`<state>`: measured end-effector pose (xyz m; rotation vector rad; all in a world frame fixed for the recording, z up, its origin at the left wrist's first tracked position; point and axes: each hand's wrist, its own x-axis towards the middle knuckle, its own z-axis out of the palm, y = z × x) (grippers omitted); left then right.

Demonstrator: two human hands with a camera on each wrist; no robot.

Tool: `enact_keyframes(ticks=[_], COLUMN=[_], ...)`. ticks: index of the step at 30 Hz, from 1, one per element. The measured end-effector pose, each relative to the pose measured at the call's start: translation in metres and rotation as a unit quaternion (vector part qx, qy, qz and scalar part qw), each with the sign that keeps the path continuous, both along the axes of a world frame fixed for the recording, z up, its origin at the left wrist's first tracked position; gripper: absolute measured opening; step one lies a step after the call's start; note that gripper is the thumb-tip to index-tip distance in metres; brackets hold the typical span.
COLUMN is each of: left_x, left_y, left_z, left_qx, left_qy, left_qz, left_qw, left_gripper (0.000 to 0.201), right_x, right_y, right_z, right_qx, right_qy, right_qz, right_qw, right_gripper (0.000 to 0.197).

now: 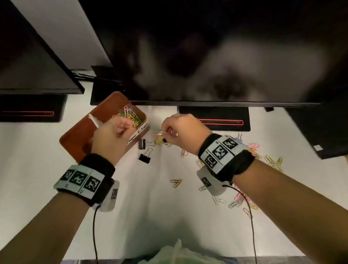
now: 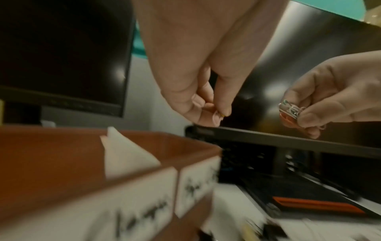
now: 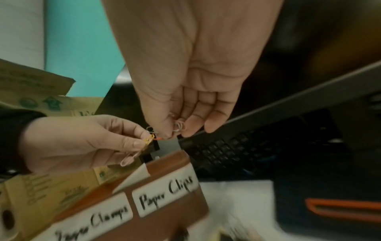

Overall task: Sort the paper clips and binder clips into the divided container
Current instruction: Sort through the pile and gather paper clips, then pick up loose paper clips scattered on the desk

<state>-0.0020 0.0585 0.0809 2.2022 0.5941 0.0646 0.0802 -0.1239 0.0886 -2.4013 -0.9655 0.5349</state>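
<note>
Container labels (image 3: 164,192) only right-wrist legible

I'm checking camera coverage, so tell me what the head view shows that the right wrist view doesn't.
Only the head view shows the loose paper clips scattered on the white table, two black binder clips beside the container, and the paper clips already inside it.

Only the right wrist view shows the readable labels, Paper Clips and Paper Clamps.

Both show the brown container, the left hand and the right hand, each pinching clips.
</note>
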Motion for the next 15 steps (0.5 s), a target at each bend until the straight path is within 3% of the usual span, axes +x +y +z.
enact_keyframes(ticks=[4, 7, 11, 15], left_x=[0.015, 0.022, 0.013, -0.006], left_y=[0.04, 0.055, 0.044, 0.017], left_z=[0.005, -0.003, 0.003, -0.006], left_qx=[-0.008, -0.048, -0.003, 0.006], left_qy=[0.031, 0.06, 0.031, 0.002], left_qz=[0.075, 0.089, 0.039, -0.066], left_qw=[0.997, 0.993, 0.999, 0.998], left_gripper=[0.012, 0.017, 0.028, 0.018], right_x=[0.02, 0.028, 0.026, 0.018], right_y=[0.07, 0.108, 0.114, 0.065], right_z=[0.008, -0.002, -0.013, -0.019], right_qx=[0.02, -0.004, 0.016, 0.077], right_qy=[-0.01, 0.047, 0.088, 0.052], right_qz=[-0.026, -0.057, -0.048, -0.041], right_qw=[0.999, 0.997, 0.995, 0.995], right_gripper=[0.013, 0.023, 0.047, 0.031])
